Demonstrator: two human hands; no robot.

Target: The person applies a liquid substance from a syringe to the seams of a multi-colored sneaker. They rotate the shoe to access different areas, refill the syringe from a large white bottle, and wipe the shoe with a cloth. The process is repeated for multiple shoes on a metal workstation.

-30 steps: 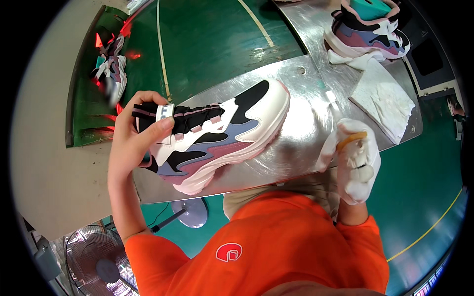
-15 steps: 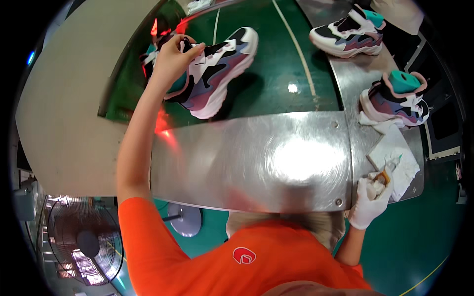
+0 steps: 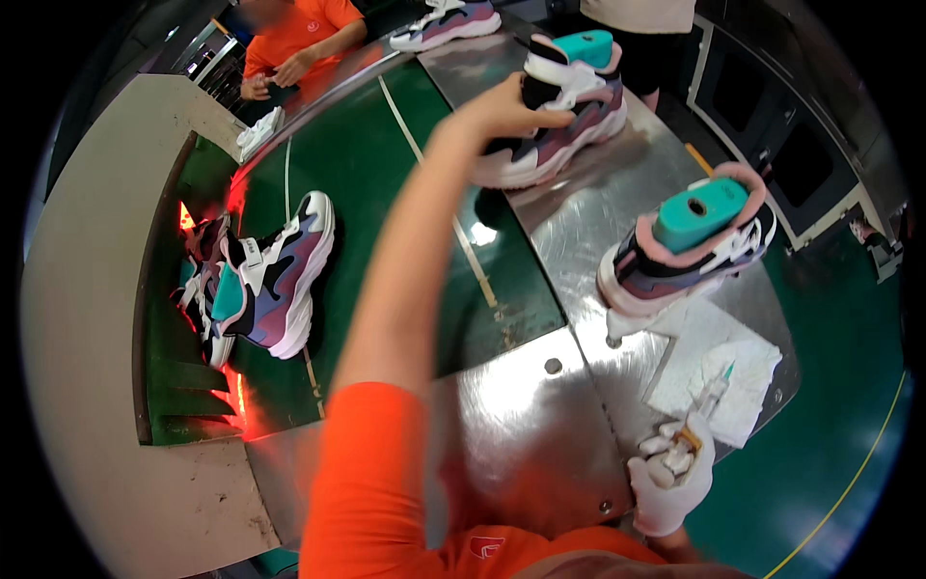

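At the far side of the metal ledge, my bare left hand is closed on the upper of a multicoloured sneaker with a teal last inside. My gloved right hand, low on the right, is curled around a clear syringe with a green tip and an amber part. The syringe tip points over a white cloth. Between my hands, another sneaker with a teal last stands on the ledge. On the green belt at left, a matching sneaker lies tilted.
The green conveyor belt runs from a red-lit opening, where more shoes show. The steel ledge borders it. Another sneaker stands at the far end. A co-worker in orange is beyond the belt; another person stands at the back.
My left hand has let go of the sneaker on the belt and moved right to one on the ledge. The view has turned right. My right hand still holds the syringe.
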